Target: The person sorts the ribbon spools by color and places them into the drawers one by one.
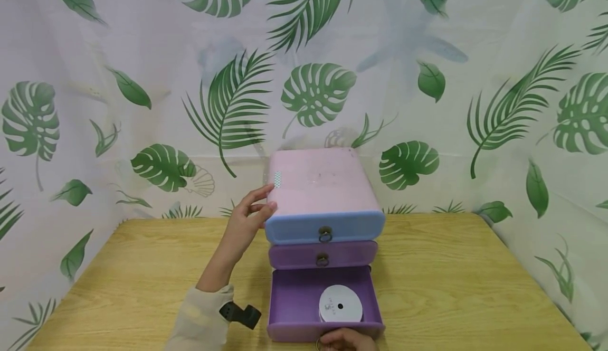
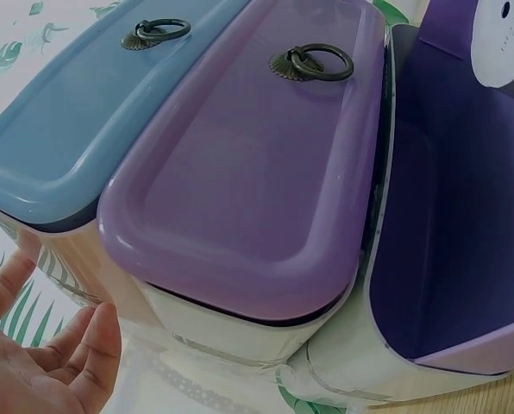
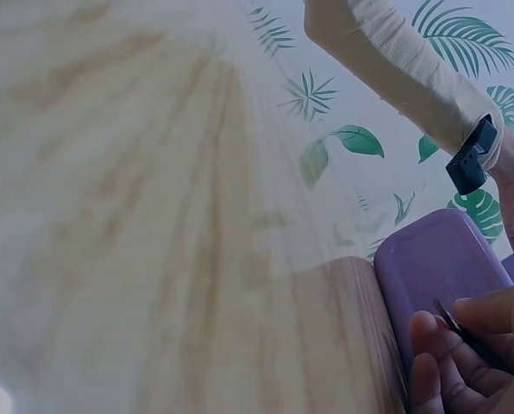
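A small drawer cabinet with a pink top (image 1: 318, 182) stands on the table. Its blue top drawer (image 1: 294, 229) and purple middle drawer (image 1: 292, 256) are closed. The purple bottom drawer (image 1: 294, 332) is pulled out, with a white spool (image 1: 349, 299) inside near its front wall. My left hand (image 1: 243, 224) rests against the cabinet's left side near the top, fingers extended. At the bottom drawer's front, my right hand (image 1: 349, 339) pinches the ring pull (image 3: 447, 315) between thumb and fingers; the fingers partly hide the ring.
The wood-grain table (image 1: 456, 282) extends to both sides of the cabinet. A leaf-patterned sheet (image 1: 404, 119) hangs behind and at the sides. Metal ring pulls hang on the blue drawer and the middle drawer. A black strap device (image 1: 240, 315) sits on the left wrist.
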`<action>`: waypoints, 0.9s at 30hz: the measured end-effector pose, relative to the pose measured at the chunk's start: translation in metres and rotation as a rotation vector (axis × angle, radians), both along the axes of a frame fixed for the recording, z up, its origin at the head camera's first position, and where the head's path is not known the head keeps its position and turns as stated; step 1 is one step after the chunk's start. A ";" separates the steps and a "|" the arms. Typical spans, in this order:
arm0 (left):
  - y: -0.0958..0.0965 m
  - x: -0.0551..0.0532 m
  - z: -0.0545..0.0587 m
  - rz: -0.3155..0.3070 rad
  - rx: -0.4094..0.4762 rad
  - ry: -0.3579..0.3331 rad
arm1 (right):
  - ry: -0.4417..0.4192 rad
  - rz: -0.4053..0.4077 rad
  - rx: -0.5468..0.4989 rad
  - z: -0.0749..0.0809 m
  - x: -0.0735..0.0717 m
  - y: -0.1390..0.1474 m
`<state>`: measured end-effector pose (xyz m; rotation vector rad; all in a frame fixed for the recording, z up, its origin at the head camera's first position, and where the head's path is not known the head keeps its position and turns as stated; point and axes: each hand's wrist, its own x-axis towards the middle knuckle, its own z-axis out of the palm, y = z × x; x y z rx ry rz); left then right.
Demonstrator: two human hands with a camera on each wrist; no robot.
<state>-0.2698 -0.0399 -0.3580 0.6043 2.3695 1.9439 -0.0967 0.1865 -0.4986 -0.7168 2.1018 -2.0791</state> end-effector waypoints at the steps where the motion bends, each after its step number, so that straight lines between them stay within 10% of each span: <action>1: 0.000 0.000 0.000 -0.002 0.000 -0.001 | -0.019 -0.028 0.030 0.002 0.001 -0.001; 10: 0.000 0.003 0.001 -0.014 0.008 -0.020 | -0.296 -0.150 0.045 0.011 -0.003 -0.004; 27: 0.000 0.002 0.000 -0.005 0.024 -0.016 | -0.319 -0.270 0.108 0.025 -0.021 -0.005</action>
